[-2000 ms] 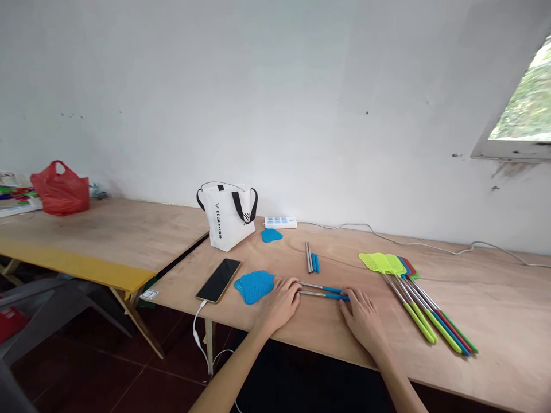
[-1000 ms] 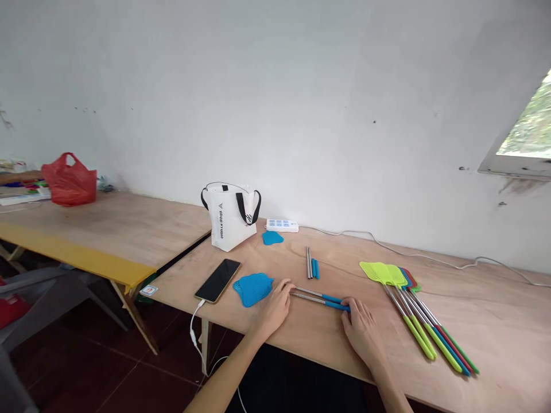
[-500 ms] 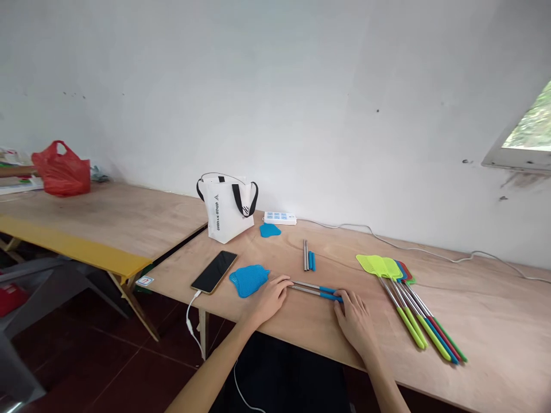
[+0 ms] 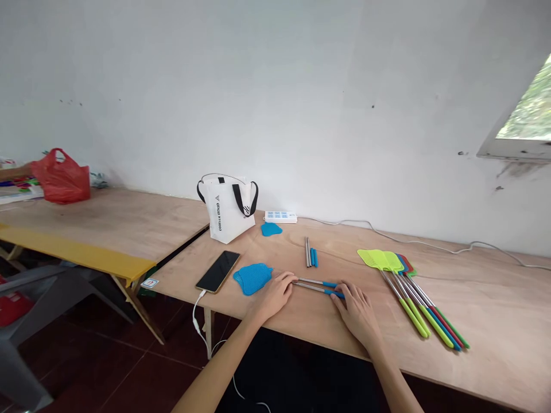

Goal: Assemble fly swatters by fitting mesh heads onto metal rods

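Two thin metal rods with blue grips (image 4: pixel 319 285) lie side by side near the front edge of the plywood table (image 4: pixel 495 321). My left hand (image 4: pixel 274 296) rests flat on the table, fingertips touching the rods' bare metal ends. My right hand (image 4: pixel 358 313) lies flat at the other end, fingers stretched out onto the blue grips. A loose blue swatter head (image 4: pixel 253 278) lies just left of my left hand. A second blue head (image 4: pixel 271 229) and a short pair of rods (image 4: pixel 310 257) lie farther back.
Several finished fly swatters (image 4: pixel 413 298) in green, blue and red lie to the right. A phone (image 4: pixel 218 271) on a charging cable, a white tote bag (image 4: pixel 228 212) and a power strip (image 4: pixel 280 217) are at the left and back. A red plastic bag (image 4: pixel 60 183) sits on the neighbouring table.
Both hands stay at the two ends of the rods, with the right hand drawn slightly closer to the left. The view has shifted a little as my head moved.
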The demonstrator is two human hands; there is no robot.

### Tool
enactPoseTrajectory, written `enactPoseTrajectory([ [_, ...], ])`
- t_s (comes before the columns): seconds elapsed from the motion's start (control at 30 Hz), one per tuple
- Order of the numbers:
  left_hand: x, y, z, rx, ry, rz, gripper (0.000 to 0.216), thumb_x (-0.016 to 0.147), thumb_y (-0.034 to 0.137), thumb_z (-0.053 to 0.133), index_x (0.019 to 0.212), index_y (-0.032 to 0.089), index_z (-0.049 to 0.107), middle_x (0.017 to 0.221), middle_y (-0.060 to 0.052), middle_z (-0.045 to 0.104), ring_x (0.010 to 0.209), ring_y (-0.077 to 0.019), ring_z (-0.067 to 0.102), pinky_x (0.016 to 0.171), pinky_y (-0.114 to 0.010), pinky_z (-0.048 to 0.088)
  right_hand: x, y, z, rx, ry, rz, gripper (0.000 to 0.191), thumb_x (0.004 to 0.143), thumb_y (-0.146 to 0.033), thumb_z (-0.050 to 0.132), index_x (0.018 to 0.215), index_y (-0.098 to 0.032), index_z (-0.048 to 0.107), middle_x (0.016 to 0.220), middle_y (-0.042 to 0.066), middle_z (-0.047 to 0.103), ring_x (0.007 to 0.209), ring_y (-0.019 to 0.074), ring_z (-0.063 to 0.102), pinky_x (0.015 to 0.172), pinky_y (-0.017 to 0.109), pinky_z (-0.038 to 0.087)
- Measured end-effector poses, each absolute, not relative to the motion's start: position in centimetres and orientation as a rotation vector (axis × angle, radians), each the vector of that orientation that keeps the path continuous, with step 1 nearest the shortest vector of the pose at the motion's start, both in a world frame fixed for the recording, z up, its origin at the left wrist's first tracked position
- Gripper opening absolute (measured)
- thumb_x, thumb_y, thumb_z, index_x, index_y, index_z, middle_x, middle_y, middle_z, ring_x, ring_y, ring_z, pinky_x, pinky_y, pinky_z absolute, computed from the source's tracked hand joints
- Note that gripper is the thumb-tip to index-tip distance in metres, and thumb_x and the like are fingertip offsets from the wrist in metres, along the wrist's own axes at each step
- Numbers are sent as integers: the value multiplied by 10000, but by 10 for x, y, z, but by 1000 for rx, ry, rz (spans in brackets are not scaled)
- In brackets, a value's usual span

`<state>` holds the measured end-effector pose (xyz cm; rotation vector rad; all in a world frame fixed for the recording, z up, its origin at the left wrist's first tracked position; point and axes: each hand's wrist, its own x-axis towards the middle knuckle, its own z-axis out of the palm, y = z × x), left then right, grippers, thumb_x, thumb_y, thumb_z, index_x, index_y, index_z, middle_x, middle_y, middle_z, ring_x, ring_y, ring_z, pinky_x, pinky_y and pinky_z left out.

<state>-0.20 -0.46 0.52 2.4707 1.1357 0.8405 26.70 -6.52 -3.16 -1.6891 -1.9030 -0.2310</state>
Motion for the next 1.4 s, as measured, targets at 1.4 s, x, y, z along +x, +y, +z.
enactPoseTrajectory([
  [1.4, -81, 18, 49, 2321, 1852, 417, 604, 637, 494, 794, 1095, 153, 600, 1263, -209, 591, 1231, -426, 533, 983, -492, 411, 221, -75, -11, -1451, -1979, -86, 252, 1064, -358, 393, 941, -261, 590, 979, 35, 713, 922, 219, 668, 838, 363, 483],
])
